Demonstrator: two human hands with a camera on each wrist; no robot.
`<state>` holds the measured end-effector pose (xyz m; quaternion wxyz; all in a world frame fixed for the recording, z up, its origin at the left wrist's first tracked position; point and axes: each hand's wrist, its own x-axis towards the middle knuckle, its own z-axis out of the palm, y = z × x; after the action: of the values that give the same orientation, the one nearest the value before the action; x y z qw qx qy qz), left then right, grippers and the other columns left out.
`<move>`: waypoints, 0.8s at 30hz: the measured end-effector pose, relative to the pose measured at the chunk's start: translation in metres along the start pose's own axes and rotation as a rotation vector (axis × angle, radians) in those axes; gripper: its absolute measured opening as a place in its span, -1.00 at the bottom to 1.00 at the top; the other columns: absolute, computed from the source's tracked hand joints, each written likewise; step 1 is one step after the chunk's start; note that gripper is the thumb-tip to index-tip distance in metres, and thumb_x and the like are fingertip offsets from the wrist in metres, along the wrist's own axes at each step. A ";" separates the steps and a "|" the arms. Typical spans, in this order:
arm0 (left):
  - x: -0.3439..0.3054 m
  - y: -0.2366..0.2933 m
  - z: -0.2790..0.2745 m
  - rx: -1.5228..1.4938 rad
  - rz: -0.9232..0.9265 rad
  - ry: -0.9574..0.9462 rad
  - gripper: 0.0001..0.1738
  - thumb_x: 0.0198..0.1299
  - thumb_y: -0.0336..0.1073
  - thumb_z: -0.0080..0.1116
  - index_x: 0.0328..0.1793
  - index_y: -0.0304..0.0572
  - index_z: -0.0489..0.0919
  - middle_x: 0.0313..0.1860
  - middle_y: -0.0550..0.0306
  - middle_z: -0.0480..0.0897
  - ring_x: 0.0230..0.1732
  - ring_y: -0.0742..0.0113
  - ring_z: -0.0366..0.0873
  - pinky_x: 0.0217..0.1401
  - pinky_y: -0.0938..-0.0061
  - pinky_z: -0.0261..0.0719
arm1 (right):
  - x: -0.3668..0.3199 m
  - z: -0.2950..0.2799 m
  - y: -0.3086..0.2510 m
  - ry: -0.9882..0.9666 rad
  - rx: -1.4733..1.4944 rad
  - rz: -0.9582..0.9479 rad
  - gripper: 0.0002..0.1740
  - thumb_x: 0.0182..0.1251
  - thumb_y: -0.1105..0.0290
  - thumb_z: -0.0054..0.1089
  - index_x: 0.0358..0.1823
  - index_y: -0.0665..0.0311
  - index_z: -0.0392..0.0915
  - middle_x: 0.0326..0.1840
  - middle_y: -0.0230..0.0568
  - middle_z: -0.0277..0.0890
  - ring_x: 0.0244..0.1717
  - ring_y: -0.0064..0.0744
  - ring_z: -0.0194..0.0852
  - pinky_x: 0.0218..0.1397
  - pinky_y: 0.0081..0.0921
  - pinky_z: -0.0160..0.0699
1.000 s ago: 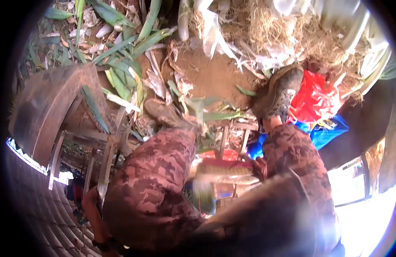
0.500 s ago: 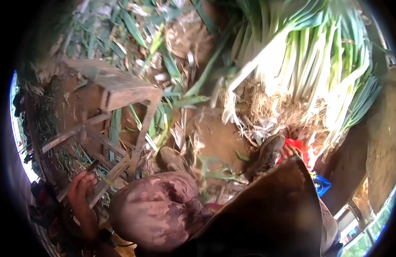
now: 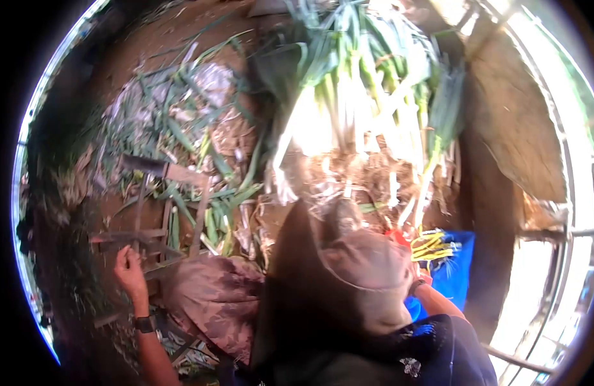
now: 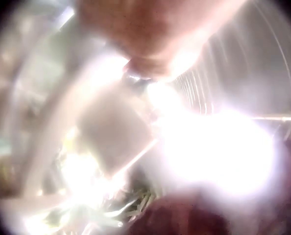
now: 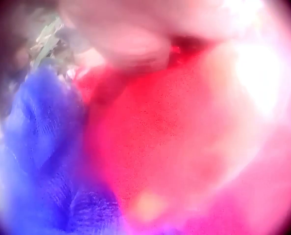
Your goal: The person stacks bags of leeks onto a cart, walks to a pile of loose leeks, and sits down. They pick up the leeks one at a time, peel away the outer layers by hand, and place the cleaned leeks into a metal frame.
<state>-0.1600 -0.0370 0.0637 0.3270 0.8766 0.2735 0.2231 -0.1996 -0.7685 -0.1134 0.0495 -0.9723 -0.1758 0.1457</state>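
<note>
At the lower left of the head view my left hand [image 3: 128, 262] is raised with bent fingers, beside the rungs of a wooden stool [image 3: 191, 174]. I cannot tell whether it grips something thin there. Its wrist view is glare-filled, with blurred skin at the top. My right hand [image 5: 130, 41] holds the red plastic bag [image 5: 150, 132], its fingers bunched at the bag's upper edge. A blue bag [image 3: 459, 270] lies right next to it, yellow strips [image 3: 432, 244] at its top. In the head view the camouflage-trousered knee and a dark brown flap hide most of the right hand.
A big heap of leeks [image 3: 367, 109] stands ahead, roots towards me. Cut green leaves and peelings [image 3: 187, 122] litter the ground at left. A brown sheet or panel [image 3: 519, 116] and pale posts border the right side.
The head view has swung up and forward, bringing the whole leek heap in. My right hand has gone from beside a low seat to the red bag. My left hand has risen.
</note>
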 end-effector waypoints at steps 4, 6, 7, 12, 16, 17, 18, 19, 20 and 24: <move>0.046 -0.033 -0.005 0.029 -0.002 -0.004 -0.86 0.35 -0.41 0.12 -0.07 -0.29 0.63 -0.46 0.24 0.62 -0.52 0.57 0.49 -0.52 0.64 0.44 | -0.080 0.066 0.056 -0.557 -0.245 0.227 -0.73 0.31 0.18 0.04 -0.09 -0.05 0.69 0.03 -0.12 0.58 0.15 0.00 0.53 0.20 0.14 0.33; 0.066 -0.036 0.000 -0.024 -0.166 -0.009 -0.87 0.34 -0.40 0.12 -0.10 -0.27 0.64 -0.52 0.26 0.59 -0.58 0.59 0.44 -0.58 0.67 0.35 | -0.121 0.071 0.076 -0.676 -0.286 0.218 -0.65 0.39 0.15 -0.06 0.09 -0.03 0.61 0.10 -0.11 0.56 0.22 0.00 0.48 0.29 0.21 0.22; 0.072 -0.035 -0.002 0.062 -0.156 -0.094 -0.88 0.30 -0.40 0.14 -0.15 -0.26 0.66 -0.54 0.26 0.58 -0.59 0.58 0.43 -0.58 0.65 0.36 | -0.127 0.081 0.084 -0.733 -0.236 0.298 -0.54 0.29 0.08 0.17 0.20 -0.01 0.52 0.12 -0.14 0.54 0.22 -0.02 0.50 0.29 0.19 0.23; 0.047 -0.004 0.003 0.211 -0.101 -0.460 -0.87 0.16 -0.44 0.26 -0.18 -0.30 0.68 -0.42 0.19 0.67 -0.47 0.49 0.57 -0.40 0.60 0.52 | -0.108 0.084 0.085 -0.634 -0.131 0.410 -0.61 0.14 0.27 0.30 0.03 0.09 0.58 0.09 -0.05 0.51 0.16 0.04 0.49 0.33 0.28 0.12; 0.065 0.011 -0.022 0.278 0.085 -0.647 -0.73 0.15 -0.40 0.32 -0.04 -0.37 0.66 -0.21 0.07 0.69 -0.20 0.33 0.64 -0.08 0.45 0.60 | -0.071 0.081 0.083 -0.451 -0.195 0.412 -0.44 0.05 0.14 0.44 0.09 0.22 0.58 0.13 -0.01 0.50 0.22 0.06 0.46 0.33 0.20 0.15; 0.059 0.029 -0.023 0.345 0.144 -0.569 -0.68 0.16 -0.40 0.32 0.03 -0.37 0.62 -0.13 0.04 0.68 -0.13 0.32 0.62 -0.01 0.42 0.58 | -0.061 0.072 0.083 -0.398 -0.184 0.398 -0.53 0.15 0.19 0.30 0.06 0.25 0.58 0.14 0.00 0.50 0.22 0.07 0.47 0.35 0.22 0.12; 0.051 0.051 -0.026 0.411 0.201 -0.488 -0.62 0.16 -0.39 0.31 0.11 -0.37 0.59 -0.05 0.01 0.66 -0.06 0.30 0.61 0.05 0.39 0.56 | -0.053 0.059 0.079 -0.345 -0.174 0.382 -0.62 0.26 0.23 0.17 0.04 0.28 0.58 0.14 0.02 0.49 0.21 0.07 0.47 0.37 0.23 0.09; 0.042 0.090 -0.028 0.386 0.162 -0.538 -0.51 0.16 -0.40 0.30 0.23 -0.37 0.52 0.06 -0.04 0.63 0.05 0.27 0.57 0.16 0.36 0.52 | -0.051 0.055 0.077 -0.163 -0.239 0.338 -0.69 0.28 0.28 0.12 -0.03 0.25 0.63 0.17 0.01 0.48 0.24 0.09 0.45 0.37 0.23 0.09; 0.035 0.122 -0.029 0.387 0.167 -0.534 -0.51 0.16 -0.40 0.30 0.23 -0.37 0.52 0.06 -0.04 0.63 0.05 0.27 0.57 0.16 0.36 0.52 | -0.045 0.038 0.074 -0.158 -0.235 0.340 -0.69 0.28 0.28 0.12 -0.03 0.25 0.63 0.17 0.01 0.48 0.24 0.09 0.45 0.37 0.23 0.09; -0.004 0.236 -0.023 0.336 0.308 -0.712 -0.52 0.14 -0.43 0.28 0.21 -0.37 0.53 0.03 -0.05 0.64 0.03 0.25 0.59 0.14 0.36 0.53 | 0.008 -0.024 0.079 0.066 0.175 0.370 -0.69 0.23 0.25 0.18 -0.08 0.27 0.63 0.07 0.09 0.54 0.10 0.04 0.55 0.25 -0.05 0.38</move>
<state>-0.0975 -0.1796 0.2422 0.2162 0.9708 0.0419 -0.0951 -0.1594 -0.8407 -0.1046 0.1120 -0.9843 0.0206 0.1352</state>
